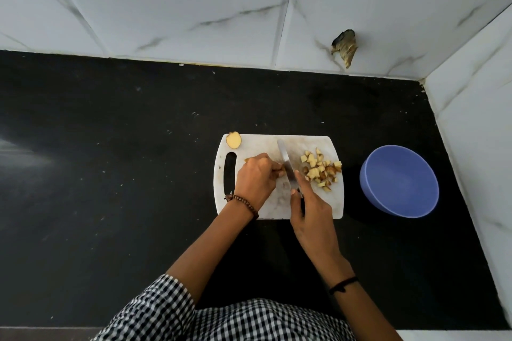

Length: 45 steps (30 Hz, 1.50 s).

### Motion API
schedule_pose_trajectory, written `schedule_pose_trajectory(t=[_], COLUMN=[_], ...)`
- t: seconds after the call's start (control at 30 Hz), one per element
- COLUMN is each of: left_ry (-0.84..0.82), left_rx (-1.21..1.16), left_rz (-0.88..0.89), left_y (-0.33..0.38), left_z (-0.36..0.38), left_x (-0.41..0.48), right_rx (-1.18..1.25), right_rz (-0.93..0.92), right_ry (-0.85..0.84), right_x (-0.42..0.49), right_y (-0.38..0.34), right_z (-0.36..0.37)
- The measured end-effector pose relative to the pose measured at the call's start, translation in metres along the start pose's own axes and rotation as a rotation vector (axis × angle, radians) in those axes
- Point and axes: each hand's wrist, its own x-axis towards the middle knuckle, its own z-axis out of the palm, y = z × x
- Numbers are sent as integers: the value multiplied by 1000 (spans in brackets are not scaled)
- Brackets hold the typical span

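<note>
Black stone surface (110, 147) is filling most of the frame, pale marble tiles (166, 8) are rising behind it, and the white cutting board (257, 144) is sitting right of centre, low enough that both arms are reaching it easily. The left hand (256, 177) is curling its grip over the vegetable piece (280, 171), pinning it down on the middle of the board, I'd say so it isn't rolling under the blade. Most of that piece is hiding beneath the fingers.

The right hand (311, 213) is wrapping its grip round the handle of the knife (286, 163), forefinger stretching along the back of the blade, probably for steadier downward pressure. The blade is standing just right of the left fingertips, its point aiming at the top of the frame.

Chopped cubes (321, 170) are lying heaped on the board's right side, clear of the cutting line. A trimmed end (233, 140) is lying apart at the board's upper left corner, likely a discard.

Containers now: just one, a blue bowl (401, 183), waiting on the surface just right of the board, near the cubes, probably so they can be swept across. It's holding nothing that I can see.
</note>
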Motion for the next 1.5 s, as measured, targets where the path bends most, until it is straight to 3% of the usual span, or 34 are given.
schedule_pose_trajectory(t=[0.33,1.07,1.5], left_ry=[-25,-65,-55], left_rx=[-10,34,52], left_rz=[-10,-10,24], left_y=[1,3,4], left_z=[0,-2,-3], left_x=[2,7,5], right_rx=[-67,-106,-375], right_rz=[-10,-32,-25], right_ry=[81,74,28], right_x=[-3,-8,-12], right_y=[5,6,-4], right_z=[7,10,14])
